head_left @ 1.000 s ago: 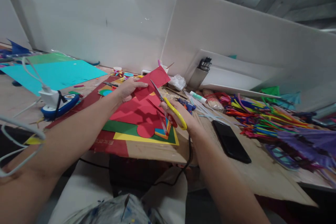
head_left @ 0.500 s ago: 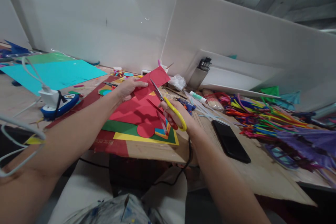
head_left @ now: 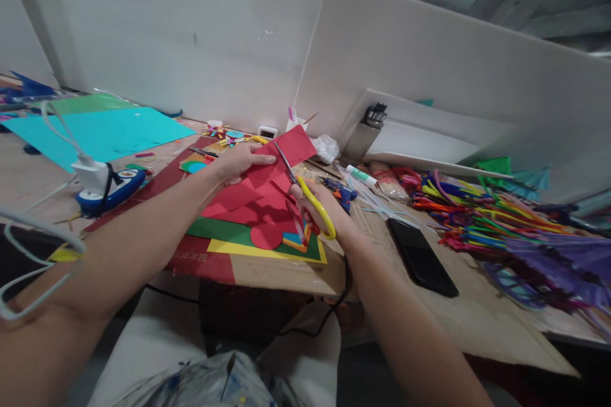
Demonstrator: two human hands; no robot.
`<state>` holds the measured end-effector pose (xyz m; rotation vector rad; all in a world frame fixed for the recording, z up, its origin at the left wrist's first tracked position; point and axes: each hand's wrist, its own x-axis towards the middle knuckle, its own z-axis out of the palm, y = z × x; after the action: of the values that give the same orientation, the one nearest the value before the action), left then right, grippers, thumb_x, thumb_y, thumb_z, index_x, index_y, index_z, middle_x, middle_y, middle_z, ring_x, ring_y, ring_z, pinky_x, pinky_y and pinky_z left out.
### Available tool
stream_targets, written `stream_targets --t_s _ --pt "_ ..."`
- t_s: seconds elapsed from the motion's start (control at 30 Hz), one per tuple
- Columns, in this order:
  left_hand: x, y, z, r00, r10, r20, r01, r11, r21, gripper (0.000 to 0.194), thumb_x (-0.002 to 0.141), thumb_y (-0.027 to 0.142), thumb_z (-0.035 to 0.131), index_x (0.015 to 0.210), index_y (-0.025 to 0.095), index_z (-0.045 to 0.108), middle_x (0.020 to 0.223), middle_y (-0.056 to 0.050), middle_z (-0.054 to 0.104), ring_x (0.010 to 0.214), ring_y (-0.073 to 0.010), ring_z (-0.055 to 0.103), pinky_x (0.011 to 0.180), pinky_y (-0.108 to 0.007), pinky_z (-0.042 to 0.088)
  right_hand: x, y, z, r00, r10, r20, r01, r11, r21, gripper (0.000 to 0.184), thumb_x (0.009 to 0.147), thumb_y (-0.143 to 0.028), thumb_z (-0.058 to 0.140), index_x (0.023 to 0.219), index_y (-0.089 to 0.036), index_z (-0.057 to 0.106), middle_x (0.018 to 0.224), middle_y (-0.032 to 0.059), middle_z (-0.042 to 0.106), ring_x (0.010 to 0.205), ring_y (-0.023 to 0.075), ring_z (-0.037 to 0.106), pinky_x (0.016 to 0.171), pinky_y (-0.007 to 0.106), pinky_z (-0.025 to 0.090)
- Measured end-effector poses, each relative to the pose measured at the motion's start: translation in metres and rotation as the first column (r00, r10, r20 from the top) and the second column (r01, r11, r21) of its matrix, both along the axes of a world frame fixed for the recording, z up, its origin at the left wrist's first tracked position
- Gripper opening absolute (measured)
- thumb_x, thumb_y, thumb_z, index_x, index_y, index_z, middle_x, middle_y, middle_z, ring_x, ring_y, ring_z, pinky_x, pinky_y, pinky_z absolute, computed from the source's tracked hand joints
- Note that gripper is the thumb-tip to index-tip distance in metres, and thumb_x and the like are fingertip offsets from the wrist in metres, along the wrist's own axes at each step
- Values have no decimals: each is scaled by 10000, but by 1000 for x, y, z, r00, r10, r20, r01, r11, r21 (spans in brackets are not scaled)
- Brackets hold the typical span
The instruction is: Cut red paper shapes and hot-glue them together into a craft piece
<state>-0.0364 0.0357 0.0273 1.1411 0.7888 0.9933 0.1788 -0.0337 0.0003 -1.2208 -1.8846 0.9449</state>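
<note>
Between the thumb and fingers of my left hand (head_left: 238,163) is a piece of red paper (head_left: 300,142), raised above the table and marked with a faint round outline. My right hand (head_left: 329,202) grips scissors with a yellow handle (head_left: 319,206); their upper blade lies against the paper's near side. Whether the blades are cutting is unclear. Below lie more red sheets (head_left: 229,200), a red paper circle (head_left: 266,236), a green sheet (head_left: 217,231) and a yellow sheet (head_left: 267,254). A small stack of coloured pieces (head_left: 294,239) rests beside the circle.
A black phone (head_left: 420,257) lies on the cardboard at right, near a glue stick (head_left: 361,175) and a heap of pipe cleaners (head_left: 482,203). At left are a blue boat-shaped power strip (head_left: 112,194) with a white plug and a turquoise sheet (head_left: 119,133).
The red paper and my left hand have shifted slightly right. The scissors have tilted a little in my right hand, which stays in nearly the same place.
</note>
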Motion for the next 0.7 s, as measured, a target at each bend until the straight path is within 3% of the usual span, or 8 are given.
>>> stream_targets --t_s 0.2,0.43,0.7 --pt "-3 -1 5 1000 -5 -20 5 1000 -4 281 668 109 850 939 106 772 807 -110 785 693 -226 755 733 -363 639 2 0 2 1000 16 11 -16 1000 -6 535 893 -737 516 785 -213 516 565 -38 482 443 86 433 409 207 343" --pt "0 1 -4 999 -52 -7 52 999 7 200 689 109 826 882 132 778 827 -122 788 668 -232 749 688 -366 636 -6 -4 3 999 -30 -26 27 995 -95 499 871 -717 572 858 -221 518 581 -46 515 428 87 458 389 201 378" --pt "3 -1 -8 997 -76 26 76 997 -21 254 669 82 841 905 138 764 861 -136 777 702 -268 757 679 -388 629 -3 -1 2 999 -34 23 36 997 -67 550 887 -741 520 748 -209 530 513 -29 487 405 93 438 371 206 332"
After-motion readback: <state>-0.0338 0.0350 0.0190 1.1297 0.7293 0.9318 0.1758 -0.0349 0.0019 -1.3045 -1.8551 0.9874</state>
